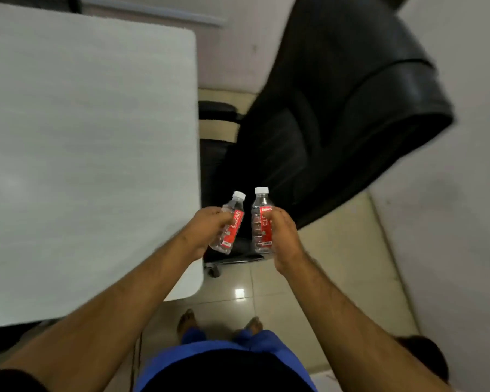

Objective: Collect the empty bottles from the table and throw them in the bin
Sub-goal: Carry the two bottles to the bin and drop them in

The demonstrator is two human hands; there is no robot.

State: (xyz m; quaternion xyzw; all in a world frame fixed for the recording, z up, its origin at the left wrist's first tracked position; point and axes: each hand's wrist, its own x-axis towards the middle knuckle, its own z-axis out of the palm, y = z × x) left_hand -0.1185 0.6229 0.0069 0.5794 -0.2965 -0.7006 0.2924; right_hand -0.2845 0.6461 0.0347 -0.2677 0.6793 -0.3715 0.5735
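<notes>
I hold two small clear plastic bottles with white caps and red labels in front of me, past the table's right edge. My left hand (205,230) grips the left bottle (232,222), which tilts to the right. My right hand (282,236) grips the right bottle (262,222), which stands nearly upright. Both bottles look empty. They are a small gap apart, over the base of the chair. No bin is in view.
A white table (82,165) fills the left side, its top bare. A black office chair (337,108) stands to the right of the table, straight ahead of me. Beige tiled floor (337,264) lies under my feet, with a pale wall (450,222) at right.
</notes>
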